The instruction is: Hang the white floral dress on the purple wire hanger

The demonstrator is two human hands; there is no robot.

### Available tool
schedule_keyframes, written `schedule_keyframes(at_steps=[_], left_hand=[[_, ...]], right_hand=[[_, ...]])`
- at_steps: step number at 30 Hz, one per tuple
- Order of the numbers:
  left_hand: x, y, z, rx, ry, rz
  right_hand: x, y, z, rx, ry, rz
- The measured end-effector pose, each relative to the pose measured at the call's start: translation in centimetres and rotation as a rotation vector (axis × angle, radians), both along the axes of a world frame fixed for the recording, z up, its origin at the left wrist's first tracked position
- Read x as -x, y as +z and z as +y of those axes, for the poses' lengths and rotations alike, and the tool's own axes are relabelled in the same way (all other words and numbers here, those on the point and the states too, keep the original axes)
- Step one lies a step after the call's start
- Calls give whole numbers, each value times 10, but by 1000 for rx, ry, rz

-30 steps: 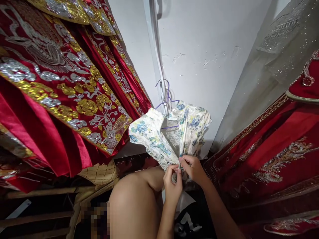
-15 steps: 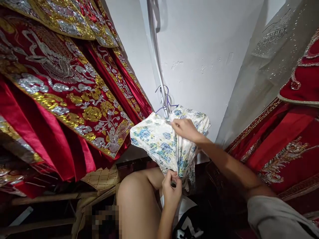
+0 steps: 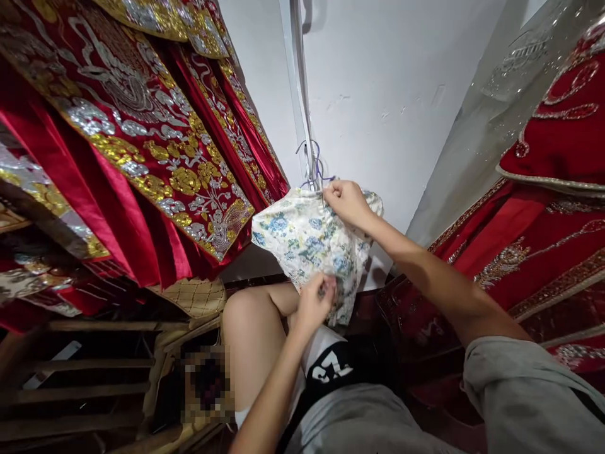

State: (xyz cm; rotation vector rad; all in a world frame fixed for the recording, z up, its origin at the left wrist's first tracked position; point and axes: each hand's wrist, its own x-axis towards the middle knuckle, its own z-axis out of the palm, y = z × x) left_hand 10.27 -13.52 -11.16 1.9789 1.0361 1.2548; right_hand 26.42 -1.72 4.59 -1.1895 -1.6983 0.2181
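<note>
A white blouse (image 3: 302, 236) with blue flowers and green leaves hangs on a thin purple wire hanger (image 3: 317, 165). My right hand (image 3: 347, 202) is closed in a pinch at the neckline, holding the cloth's edge near the top of the front. Lower down, my left hand (image 3: 314, 302) is in front of the blouse, thumb and fingertips pressed together. It is slightly blurred, and whether cloth or something small lies in that pinch is unclear. Part of the right shoulder of the blouse is hidden behind my right hand.
A metal pole (image 3: 299, 82) rises along the white wall behind the hanger. Red embroidered garments hang at left (image 3: 184, 183) and right (image 3: 558, 151). Slatted wooden furniture (image 3: 85, 366) stands at lower left. A person's bare knee (image 3: 250, 321) is just below the blouse.
My left hand has moved from the lower edge of the blouse up its front. The front now hangs flatter. My right hand stays at the neckline; the view has tilted downward.
</note>
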Motion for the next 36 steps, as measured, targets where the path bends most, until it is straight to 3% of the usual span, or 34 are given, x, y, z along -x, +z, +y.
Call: schedule_keyframes(at_steps=[4, 7, 11, 15, 20, 23, 26, 28, 31, 33, 36], left_hand=[[13, 69, 34, -300, 68, -17], [13, 114, 62, -425, 149, -34], [4, 141, 95, -459, 156, 34], [-5, 142, 110, -494, 183, 160], [-16, 138, 110, -542, 268, 214], [-19, 137, 118, -553, 277, 95], [1, 138, 139, -512, 342, -178], [31, 136, 154, -369, 402, -441], [80, 122, 163, -10, 453, -837], [99, 102, 158, 135, 427, -934], [99, 63, 142, 302, 375, -1055]], right_hand=[[-1, 4, -4, 160, 157, 248], [1, 6, -10, 324, 220, 440], [5, 5, -19, 358, 289, 578], [6, -4, -17, 295, 304, 544], [7, -32, -1, 142, 267, 511], [10, -54, 5, 139, 214, 546], [12, -81, -2, 244, 173, 555], [14, -103, -17, 295, 177, 577], [20, -136, -48, 340, 201, 625], [27, -153, -68, 406, 223, 679], [36, -166, -86, 450, 235, 701]])
